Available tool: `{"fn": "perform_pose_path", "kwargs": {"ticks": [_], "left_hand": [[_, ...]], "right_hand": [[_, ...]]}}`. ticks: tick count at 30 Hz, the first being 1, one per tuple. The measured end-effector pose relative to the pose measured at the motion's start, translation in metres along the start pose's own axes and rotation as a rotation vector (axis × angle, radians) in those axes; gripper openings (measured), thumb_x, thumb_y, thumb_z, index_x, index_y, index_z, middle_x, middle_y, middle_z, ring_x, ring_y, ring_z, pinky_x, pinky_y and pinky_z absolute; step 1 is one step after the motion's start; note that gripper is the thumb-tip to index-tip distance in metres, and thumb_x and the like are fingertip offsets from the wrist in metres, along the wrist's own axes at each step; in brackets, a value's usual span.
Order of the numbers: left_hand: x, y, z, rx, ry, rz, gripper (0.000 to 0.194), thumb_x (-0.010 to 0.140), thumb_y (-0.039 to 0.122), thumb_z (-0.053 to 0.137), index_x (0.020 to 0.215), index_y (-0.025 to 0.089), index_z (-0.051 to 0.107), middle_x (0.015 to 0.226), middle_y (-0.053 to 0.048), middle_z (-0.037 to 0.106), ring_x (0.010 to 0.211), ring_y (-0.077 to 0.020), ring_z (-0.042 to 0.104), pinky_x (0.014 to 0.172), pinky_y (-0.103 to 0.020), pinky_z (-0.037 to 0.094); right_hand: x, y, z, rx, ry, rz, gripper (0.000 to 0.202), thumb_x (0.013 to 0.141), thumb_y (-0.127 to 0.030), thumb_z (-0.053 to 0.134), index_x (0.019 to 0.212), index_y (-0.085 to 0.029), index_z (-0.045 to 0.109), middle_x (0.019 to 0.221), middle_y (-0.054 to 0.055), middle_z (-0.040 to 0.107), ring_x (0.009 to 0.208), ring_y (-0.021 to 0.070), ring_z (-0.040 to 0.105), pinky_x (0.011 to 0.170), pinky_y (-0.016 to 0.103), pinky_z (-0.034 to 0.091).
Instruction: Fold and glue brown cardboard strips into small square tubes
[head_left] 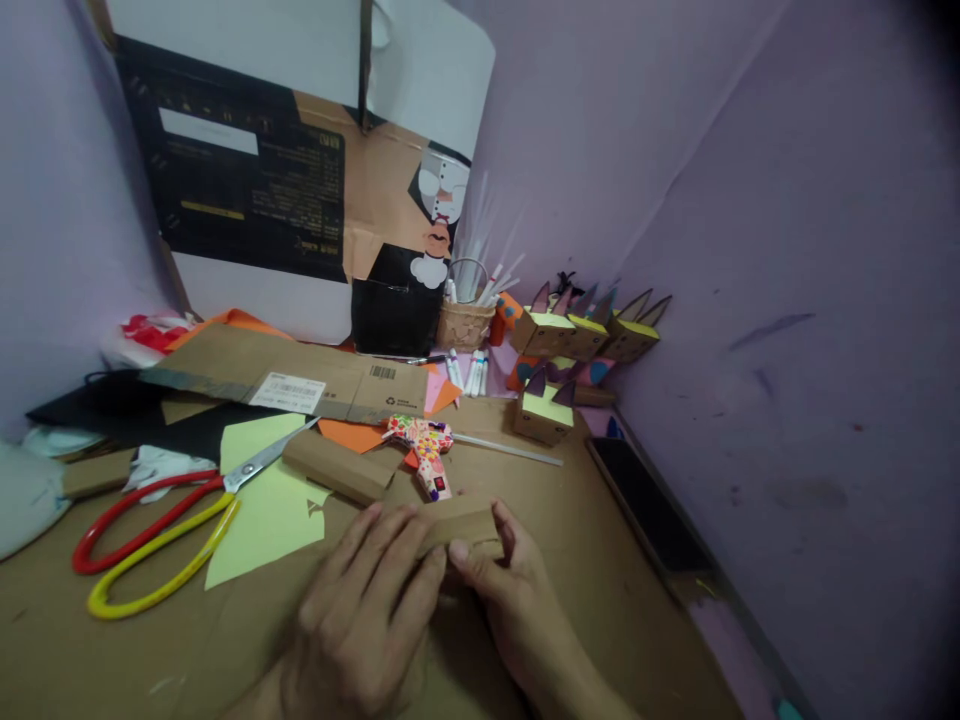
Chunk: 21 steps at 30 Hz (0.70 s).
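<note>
Between my two hands is a small folded cardboard piece [469,520], held just above the cardboard-covered table. My left hand [367,600] lies over its left part with the fingers pressed together on it. With thumb and fingers, my right hand [517,590] grips its right end. Just beyond the piece lies a floral-patterned glue gun [426,445] with a clear glue stick [510,449] behind it. Another folded cardboard strip [341,468] rests to the left. Large scissors [225,490] with red and yellow handles lie partly on yellow-green paper [270,510].
Small cardboard boxes with pointed ears [546,412] stand at the back right. Markers [475,372] lie before a holder [465,325] of sticks. A large printed carton [262,190] leans at the back. Near the right wall sits a dark phone-like slab [649,510].
</note>
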<state>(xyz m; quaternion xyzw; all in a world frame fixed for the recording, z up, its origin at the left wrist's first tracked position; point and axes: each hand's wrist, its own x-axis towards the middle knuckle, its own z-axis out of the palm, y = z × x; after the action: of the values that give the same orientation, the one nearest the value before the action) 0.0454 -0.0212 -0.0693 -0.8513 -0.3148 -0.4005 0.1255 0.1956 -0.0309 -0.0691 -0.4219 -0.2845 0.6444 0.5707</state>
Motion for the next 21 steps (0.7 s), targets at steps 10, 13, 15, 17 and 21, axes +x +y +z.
{"fn": "perform_pose_path", "kwargs": {"ticks": [10,13,15,17,21], "left_hand": [[0.023,-0.016,-0.014,-1.090,-0.654,-1.071,0.034,0.073,0.047,0.058,0.076,0.014,0.064,0.068,-0.004,0.067,0.061,-0.0199,0.062,0.050,-0.024,0.046],[0.022,-0.007,-0.006,-1.206,-0.695,-1.190,0.036,0.068,0.048,0.063,0.073,0.012,0.063,0.062,-0.002,0.064,0.057,-0.0183,0.060,0.048,-0.023,0.043],[0.020,-0.002,-0.001,-1.219,-0.632,-1.237,0.035,0.064,0.046,0.066,0.068,0.012,0.061,0.060,-0.001,0.061,0.056,-0.0157,0.057,0.049,-0.022,0.041],[0.019,0.002,0.001,-1.217,-0.597,-1.252,0.035,0.061,0.045,0.069,0.063,0.012,0.059,0.058,0.000,0.058,0.053,-0.0133,0.053,0.049,-0.022,0.040],[0.020,0.008,0.001,-1.150,-0.711,-1.309,0.039,0.060,0.049,0.067,0.062,0.011,0.057,0.054,0.000,0.057,0.044,-0.0101,0.048,0.045,-0.022,0.040]], "right_hand": [[0.007,-0.012,-0.004,-0.011,-0.055,-0.001,0.026,0.051,-0.020,0.077,0.071,-0.015,0.061,0.062,-0.001,0.064,0.054,0.0115,0.054,0.054,0.021,0.044],[0.006,-0.004,0.002,-0.001,-0.057,-0.033,0.028,0.054,-0.024,0.077,0.077,-0.016,0.064,0.069,0.001,0.067,0.060,0.0142,0.058,0.059,0.024,0.046],[0.005,0.000,0.005,0.001,-0.058,-0.028,0.031,0.054,-0.025,0.078,0.080,-0.016,0.065,0.073,0.002,0.069,0.064,0.0164,0.061,0.063,0.027,0.048],[0.005,0.001,0.006,-0.012,-0.046,-0.007,0.031,0.053,-0.026,0.079,0.079,-0.015,0.067,0.072,0.003,0.070,0.063,0.0171,0.062,0.064,0.028,0.049],[0.007,0.000,0.004,-0.057,0.023,-0.018,0.023,0.053,-0.027,0.078,0.069,-0.013,0.069,0.064,0.002,0.069,0.054,0.0146,0.060,0.058,0.027,0.049]]}}
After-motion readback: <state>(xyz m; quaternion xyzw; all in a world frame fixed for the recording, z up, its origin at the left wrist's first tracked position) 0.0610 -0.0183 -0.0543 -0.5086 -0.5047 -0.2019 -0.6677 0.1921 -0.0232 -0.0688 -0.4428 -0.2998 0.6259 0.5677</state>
